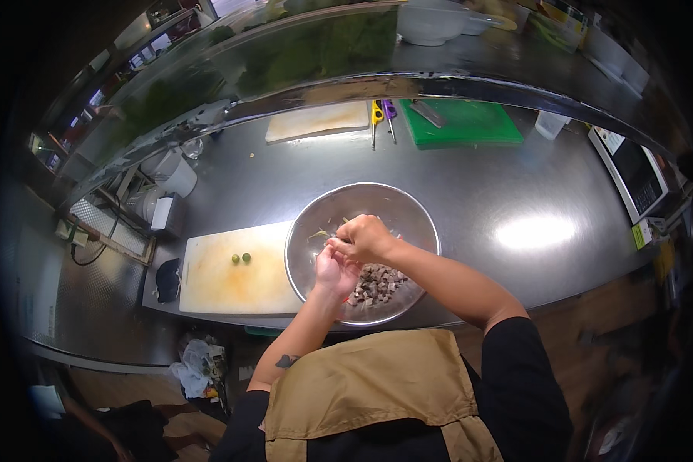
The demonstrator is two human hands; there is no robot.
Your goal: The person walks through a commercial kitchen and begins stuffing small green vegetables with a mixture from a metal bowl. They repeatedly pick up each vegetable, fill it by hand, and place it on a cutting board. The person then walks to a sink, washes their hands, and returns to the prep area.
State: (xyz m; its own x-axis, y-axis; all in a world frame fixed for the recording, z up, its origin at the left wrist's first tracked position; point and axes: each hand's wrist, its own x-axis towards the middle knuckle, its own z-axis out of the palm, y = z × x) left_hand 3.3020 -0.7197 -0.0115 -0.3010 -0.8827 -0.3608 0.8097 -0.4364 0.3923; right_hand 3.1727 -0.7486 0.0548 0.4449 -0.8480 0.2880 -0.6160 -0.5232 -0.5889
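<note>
A large steel mixing bowl (433,231) stands at the counter's near edge. Diced greyish pieces (377,285), probably meat or fish, lie in its lower part, with a few pale and green shreds farther up the wall. Over the bowl, my left hand (336,270) is turned palm up, its fingertips touching my right hand (365,238). My right fingers are curled down; whatever may be between them is hidden. Left of the bowl, touching or just under its rim, lies a stained white cutting board (213,289) bearing two small green citrus fruits (241,259).
At the back lie a white board (317,122), yellow (376,118) and purple (389,111) gas lighters, and a green board (468,122) with a blade (428,114). A steel shelf (462,86) overhangs them. A microwave-like appliance (632,173) stands right; a person's arm (95,424) shows lower left.
</note>
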